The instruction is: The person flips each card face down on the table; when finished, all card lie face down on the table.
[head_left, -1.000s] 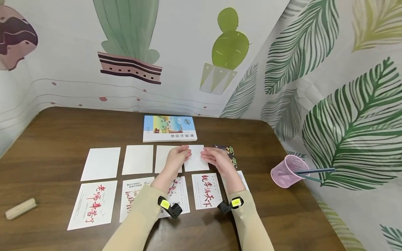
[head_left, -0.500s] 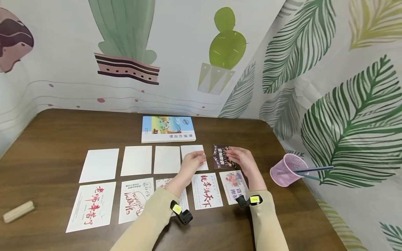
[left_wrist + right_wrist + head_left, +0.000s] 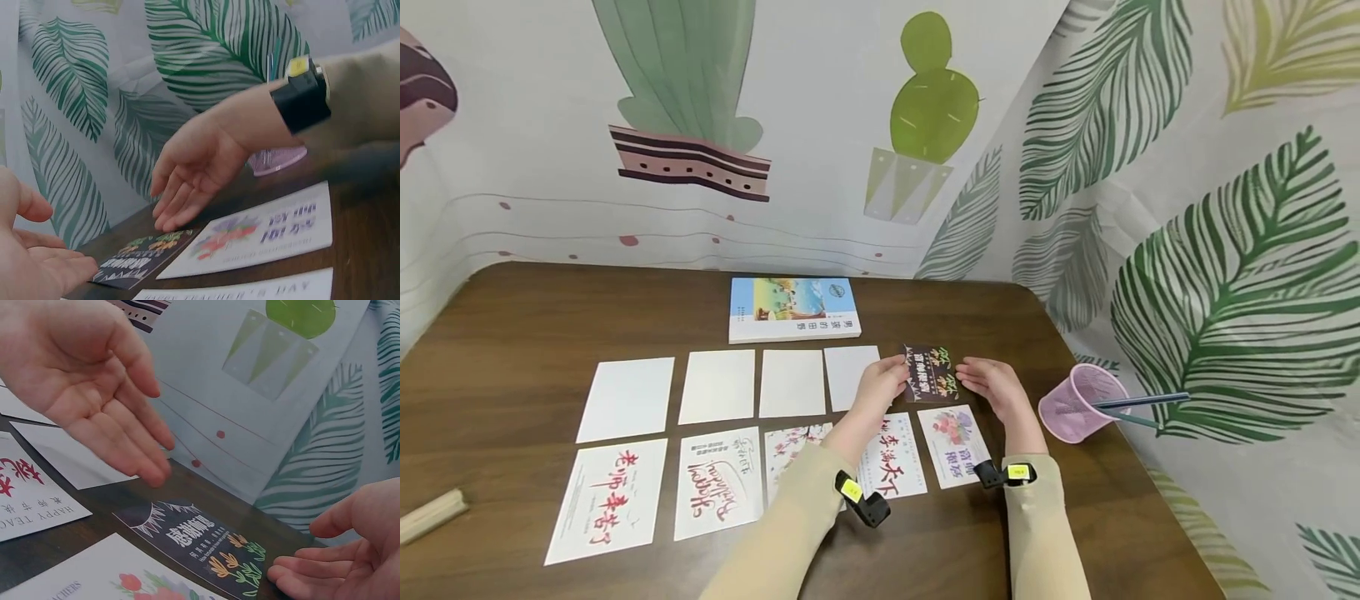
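Note:
A dark card (image 3: 931, 375) with white lettering and orange and green plants lies flat at the right end of the back row. My left hand (image 3: 878, 390), fingers extended, is at its left edge. On the other side, my right hand (image 3: 1002, 390) has its fingertips (image 3: 278, 570) close to the right edge. Both palms face inward, with the card between them. In the right wrist view, the left fingers hang over the card's left end. In front of it lies a white card with red and purple flowers (image 3: 955, 446). A blank white card (image 3: 847, 371) is partly behind my left hand.
Several blank cards (image 3: 625, 400) continue the back row leftward, above printed cards (image 3: 606, 500) in front. A book (image 3: 793, 310) lies behind them. A pink mesh cup (image 3: 1078, 404) holding pens stands tilted at right. A wooden block (image 3: 430, 517) lies far left.
Both hands have moved right, from around the rightmost blank card to around the dark card. The dark card, partly covered before, now shows almost fully. The head view has shifted slightly rightward.

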Available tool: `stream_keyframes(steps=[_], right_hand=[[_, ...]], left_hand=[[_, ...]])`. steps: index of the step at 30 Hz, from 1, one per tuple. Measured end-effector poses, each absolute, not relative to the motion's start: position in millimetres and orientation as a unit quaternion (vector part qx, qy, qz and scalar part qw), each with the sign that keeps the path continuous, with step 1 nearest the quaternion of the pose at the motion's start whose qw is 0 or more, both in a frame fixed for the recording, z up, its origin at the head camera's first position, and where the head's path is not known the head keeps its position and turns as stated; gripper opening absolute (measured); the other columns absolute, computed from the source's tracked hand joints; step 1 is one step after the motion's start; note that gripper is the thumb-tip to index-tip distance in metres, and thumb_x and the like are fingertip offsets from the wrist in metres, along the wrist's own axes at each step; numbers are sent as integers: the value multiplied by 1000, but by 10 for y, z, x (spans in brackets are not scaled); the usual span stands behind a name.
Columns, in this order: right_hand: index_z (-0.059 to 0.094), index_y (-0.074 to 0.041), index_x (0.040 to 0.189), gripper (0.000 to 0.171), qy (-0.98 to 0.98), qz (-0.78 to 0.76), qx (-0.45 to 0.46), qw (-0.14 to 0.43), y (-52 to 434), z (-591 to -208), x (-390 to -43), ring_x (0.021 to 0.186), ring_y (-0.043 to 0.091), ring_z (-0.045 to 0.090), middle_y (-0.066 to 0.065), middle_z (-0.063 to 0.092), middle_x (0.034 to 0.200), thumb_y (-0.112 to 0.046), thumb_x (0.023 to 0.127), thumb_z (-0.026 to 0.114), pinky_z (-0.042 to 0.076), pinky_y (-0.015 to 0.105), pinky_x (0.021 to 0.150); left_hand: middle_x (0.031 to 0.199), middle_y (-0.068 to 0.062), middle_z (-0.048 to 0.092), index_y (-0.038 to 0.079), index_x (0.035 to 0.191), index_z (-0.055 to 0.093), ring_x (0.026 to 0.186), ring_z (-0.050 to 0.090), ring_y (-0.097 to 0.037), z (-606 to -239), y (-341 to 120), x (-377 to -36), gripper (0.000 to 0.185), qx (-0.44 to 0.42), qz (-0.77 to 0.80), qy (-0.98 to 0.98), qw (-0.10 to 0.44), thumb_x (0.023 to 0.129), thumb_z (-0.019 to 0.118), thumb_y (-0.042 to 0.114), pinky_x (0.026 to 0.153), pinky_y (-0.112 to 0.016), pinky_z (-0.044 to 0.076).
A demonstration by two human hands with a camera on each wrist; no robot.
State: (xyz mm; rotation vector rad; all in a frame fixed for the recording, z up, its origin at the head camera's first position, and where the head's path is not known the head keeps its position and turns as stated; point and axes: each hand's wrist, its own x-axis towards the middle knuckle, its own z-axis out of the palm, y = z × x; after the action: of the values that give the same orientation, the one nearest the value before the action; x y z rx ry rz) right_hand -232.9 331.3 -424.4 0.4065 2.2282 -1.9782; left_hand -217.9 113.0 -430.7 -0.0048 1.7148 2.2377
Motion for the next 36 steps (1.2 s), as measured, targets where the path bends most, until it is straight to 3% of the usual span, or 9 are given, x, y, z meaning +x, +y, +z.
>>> stream_keyframes(steps=[20, 29, 36], right_hand=[[37, 18, 140, 46, 733, -658, 147, 96, 3332, -4268, -2353, 85, 5, 68, 27, 60, 128, -10, 104, 39, 58, 18, 80], [37, 17, 140, 45, 728, -662, 147, 95, 3304, -4264, -2365, 83, 4, 67, 12, 69, 110, -10, 104, 40, 57, 16, 80], [38, 13, 143, 46, 726, -665, 152, 93, 3311, -4307, -2363, 84, 2, 64, 4, 68, 109, -12, 104, 40, 54, 12, 76]], left_hand=[[146, -30, 42, -12, 142, 39, 135, 44, -40, -4351, 1046, -2205, 48, -7, 768, 613, 187, 98, 45, 9, 114, -44, 39], [147, -29, 41, -11, 142, 38, 136, 43, -40, -4348, 1041, -2225, 47, -8, 763, 613, 204, 100, 41, 8, 115, -44, 39], [146, -29, 42, -11, 143, 37, 135, 45, -39, -4366, 1052, -2238, 47, -13, 766, 607, 210, 100, 41, 9, 114, -42, 40]])
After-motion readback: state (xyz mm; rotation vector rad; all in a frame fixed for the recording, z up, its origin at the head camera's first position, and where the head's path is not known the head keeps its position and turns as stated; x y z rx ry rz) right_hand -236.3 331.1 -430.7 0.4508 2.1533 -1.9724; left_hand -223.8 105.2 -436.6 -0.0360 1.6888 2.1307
